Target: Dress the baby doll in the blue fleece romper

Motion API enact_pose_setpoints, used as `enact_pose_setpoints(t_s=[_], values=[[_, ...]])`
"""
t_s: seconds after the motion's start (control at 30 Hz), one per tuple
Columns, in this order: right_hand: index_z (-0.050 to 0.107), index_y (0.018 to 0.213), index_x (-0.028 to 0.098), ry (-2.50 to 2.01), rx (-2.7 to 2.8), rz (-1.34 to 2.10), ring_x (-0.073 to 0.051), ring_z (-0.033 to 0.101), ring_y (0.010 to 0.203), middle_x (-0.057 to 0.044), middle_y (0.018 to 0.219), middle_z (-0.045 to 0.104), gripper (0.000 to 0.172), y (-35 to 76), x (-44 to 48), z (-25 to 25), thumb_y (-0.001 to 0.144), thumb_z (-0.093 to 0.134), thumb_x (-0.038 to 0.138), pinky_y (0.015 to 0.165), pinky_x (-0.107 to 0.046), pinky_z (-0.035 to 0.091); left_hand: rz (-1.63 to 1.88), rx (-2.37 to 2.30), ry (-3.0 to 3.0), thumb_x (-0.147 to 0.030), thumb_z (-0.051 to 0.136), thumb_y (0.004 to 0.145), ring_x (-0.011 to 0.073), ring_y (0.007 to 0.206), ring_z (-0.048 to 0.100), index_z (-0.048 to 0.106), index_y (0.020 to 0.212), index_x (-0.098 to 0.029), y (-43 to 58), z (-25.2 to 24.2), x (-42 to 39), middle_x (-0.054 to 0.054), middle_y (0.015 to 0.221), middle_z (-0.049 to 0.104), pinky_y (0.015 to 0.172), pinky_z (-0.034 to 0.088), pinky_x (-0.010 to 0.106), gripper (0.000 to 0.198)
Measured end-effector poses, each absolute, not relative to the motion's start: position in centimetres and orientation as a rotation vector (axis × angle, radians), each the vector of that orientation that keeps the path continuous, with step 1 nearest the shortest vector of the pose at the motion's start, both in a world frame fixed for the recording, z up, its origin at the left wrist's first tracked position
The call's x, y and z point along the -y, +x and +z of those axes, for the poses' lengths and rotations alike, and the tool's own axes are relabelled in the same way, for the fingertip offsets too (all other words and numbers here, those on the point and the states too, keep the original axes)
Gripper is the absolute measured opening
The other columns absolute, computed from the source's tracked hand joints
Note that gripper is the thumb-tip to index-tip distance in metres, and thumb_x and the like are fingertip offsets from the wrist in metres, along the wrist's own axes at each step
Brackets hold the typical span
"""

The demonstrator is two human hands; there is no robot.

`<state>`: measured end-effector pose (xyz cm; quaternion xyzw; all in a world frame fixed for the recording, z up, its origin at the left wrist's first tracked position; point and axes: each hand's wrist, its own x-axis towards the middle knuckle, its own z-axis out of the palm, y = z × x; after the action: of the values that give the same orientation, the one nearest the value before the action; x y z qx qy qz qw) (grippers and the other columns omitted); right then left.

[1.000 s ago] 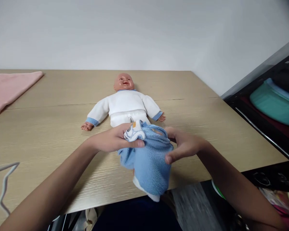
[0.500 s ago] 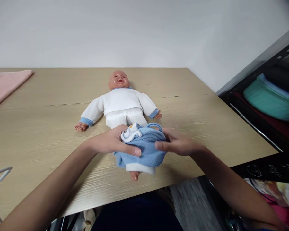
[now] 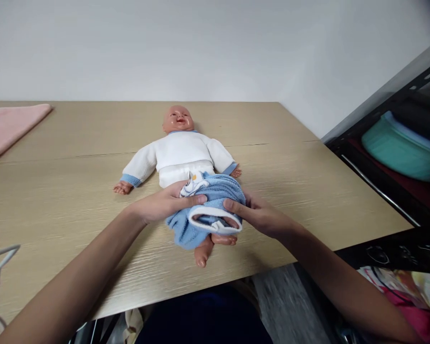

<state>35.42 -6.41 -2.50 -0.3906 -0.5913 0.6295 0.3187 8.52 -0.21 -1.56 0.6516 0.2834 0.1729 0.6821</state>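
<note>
Clasping blue pants [image 3: 218, 193] over a doll [image 3: 184, 150], half-closed left hand [image 3: 169, 201] and right hand [image 3: 260, 213] apparently bunch them so 1 white cuff [image 3: 213, 210] gapes.

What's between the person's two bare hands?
A soft, white-trimmed, light-blue fabric garment, held by both the left hand and the right hand, as the head view shows.
</note>
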Motion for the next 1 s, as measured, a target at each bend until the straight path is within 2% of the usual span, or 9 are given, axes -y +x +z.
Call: enact_pose_setpoints(t_s=[0.13, 0.23, 0.3, 0.37, 0.47, 0.6, 0.77, 0.87, 1.0], values=[[0.072, 0.121, 0.024, -1.102, 1.494, 1.629, -0.022, 0.072, 0.096, -0.002, 0.106, 0.076, 0.052, 34.7, 7.3, -2.3, 0.090, 0.093, 0.060, 0.089, -0.035, 0.061, 0.337, -0.572, 1.559, -0.069, 0.081, 0.096, 0.0285, 0.111, 0.073, 0.071, 0.133, -0.020, 8.9, -1.3, 0.7, 0.011, 0.123, 0.080, 0.094, 0.062, 0.039, 0.062], [0.072, 0.134, 0.025, -1.119, 1.484, 1.629, -0.028, 0.075, 0.118, -0.006, 0.126, 0.080, 0.067, 34.4, 8.3, -1.9, 0.079, 0.104, 0.046, 0.105, -0.042, 0.063, 0.273, -0.521, 1.615, -0.053, 0.095, 0.085, 0.0271, 0.106, 0.072, 0.069, 0.134, -0.021, 8.9, -1.0, 1.1, 0.008, 0.117, 0.079, 0.089, 0.061, 0.037, 0.064], [0.070, 0.142, 0.026, -1.163, 1.450, 1.560, -0.030, 0.075, 0.127, -0.007, 0.135, 0.080, 0.068, 34.3, 9.2, -2.0, 0.083, 0.100, 0.042, 0.115, -0.047, 0.060, 0.237, -0.558, 1.631, -0.043, 0.092, 0.088, 0.0232, 0.095, 0.070, 0.066, 0.132, -0.021, 8.7, -0.9, 1.2, 0.004, 0.108, 0.077, 0.083, 0.059, 0.034, 0.055], [0.071, 0.143, 0.027, -1.211, 1.396, 1.504, -0.030, 0.076, 0.127, -0.008, 0.135, 0.081, 0.057, 34.2, 9.8, -2.4, 0.091, 0.092, 0.041, 0.116, -0.049, 0.060, 0.235, -0.607, 1.663, -0.037, 0.081, 0.094, 0.0210, 0.091, 0.068, 0.064, 0.127, -0.021, 8.6, -0.9, 1.3, 0.003, 0.105, 0.074, 0.080, 0.057, 0.032, 0.040], [0.075, 0.137, 0.026, -1.284, 1.298, 1.480, -0.030, 0.079, 0.121, -0.007, 0.129, 0.083, 0.045, 33.9, 10.3, -3.2, 0.096, 0.086, 0.043, 0.109, -0.047, 0.065, 0.261, -0.673, 1.735, -0.035, 0.069, 0.098, 0.0218, 0.097, 0.067, 0.064, 0.120, -0.021, 9.0, -0.9, 1.5, 0.004, 0.110, 0.073, 0.084, 0.056, 0.033, 0.027], [0.078, 0.132, 0.026, -1.398, 1.319, 1.500, -0.030, 0.080, 0.114, -0.007, 0.124, 0.085, 0.050, 33.6, 10.1, -3.6, 0.092, 0.092, 0.051, 0.100, -0.045, 0.067, 0.284, -0.747, 1.801, -0.033, 0.066, 0.096, 0.0253, 0.103, 0.068, 0.062, 0.122, -0.021, 10.0, -1.2, 2.1, 0.005, 0.114, 0.074, 0.087, 0.055, 0.037, 0.028], [0.080, 0.118, 0.021, -1.490, 1.458, 1.422, -0.030, 0.081, 0.102, -0.007, 0.110, 0.085, 0.042, 33.6, 10.0, -2.9, 0.093, 0.088, 0.054, 0.087, -0.042, 0.068, 0.321, -0.838, 2.005, -0.029, 0.064, 0.096, 0.0305, 0.107, 0.070, 0.061, 0.114, -0.021, 10.7, -2.1, 2.7, 0.009, 0.114, 0.074, 0.093, 0.055, 0.045, 0.020], [0.074, 0.132, 0.023, -1.351, 1.494, 1.413, -0.030, 0.079, 0.119, -0.008, 0.126, 0.083, 0.042, 33.6, 10.3, -2.5, 0.100, 0.080, 0.050, 0.103, -0.044, 0.066, 0.266, -0.917, 2.113, -0.028, 0.068, 0.096, 0.0325, 0.105, 0.073, 0.060, 0.113, -0.021, 10.9, -2.5, 3.0, 0.010, 0.114, 0.076, 0.091, 0.055, 0.044, 0.020], [0.065, 0.145, 0.025, -1.325, 1.461, 1.525, -0.030, 0.075, 0.131, -0.010, 0.141, 0.079, 0.056, 33.4, 11.3, -2.2, 0.099, 0.082, 0.051, 0.116, -0.048, 0.061, 0.174, -0.985, 2.253, -0.017, 0.067, 0.096, 0.0378, 0.122, 0.075, 0.055, 0.143, -0.019, 11.4, -2.6, 3.5, 0.016, 0.132, 0.077, 0.099, 0.056, 0.047, 0.049]])
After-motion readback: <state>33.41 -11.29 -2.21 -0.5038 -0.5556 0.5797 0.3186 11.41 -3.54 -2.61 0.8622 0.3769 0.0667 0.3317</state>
